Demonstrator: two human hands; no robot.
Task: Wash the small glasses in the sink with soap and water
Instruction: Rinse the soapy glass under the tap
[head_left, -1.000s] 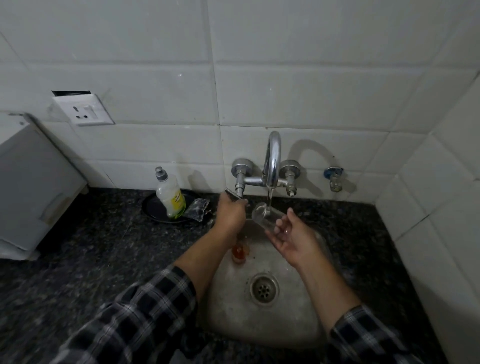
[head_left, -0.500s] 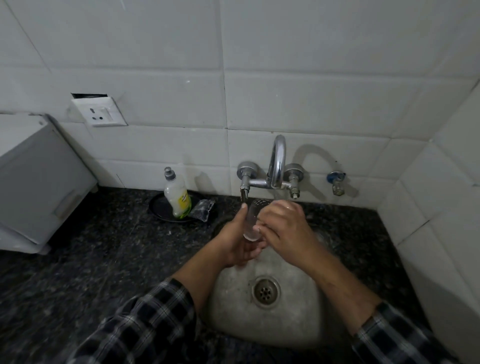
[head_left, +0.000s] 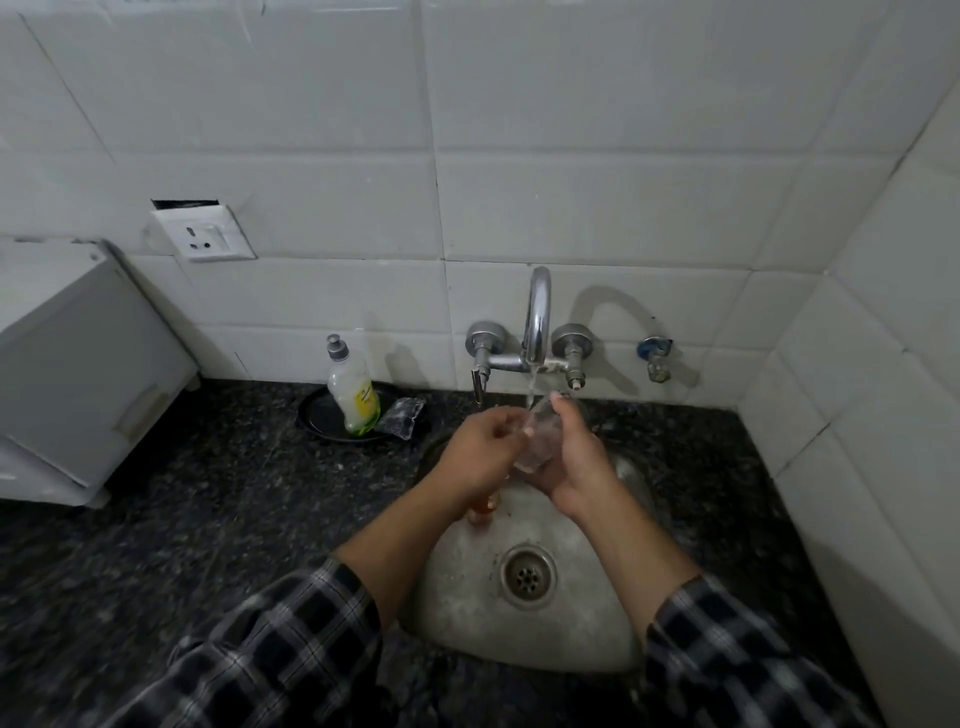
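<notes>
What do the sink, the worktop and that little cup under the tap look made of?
Sink: probably stainless steel, dull grey and water-stained. Worktop: dark speckled stone with a slight sheen, perhaps granite. Cup: transparent, so likely glass, though clear plastic can't be ruled out.

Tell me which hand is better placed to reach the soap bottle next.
Left, probably: the left hand is nearer the soap bottle, and the right hand grips the glass under the tap.

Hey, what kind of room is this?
Probably a home kitchen: a steel sink set in a dark stone counter, a wall tap running onto a glass, and a dish soap bottle nearby.
</notes>
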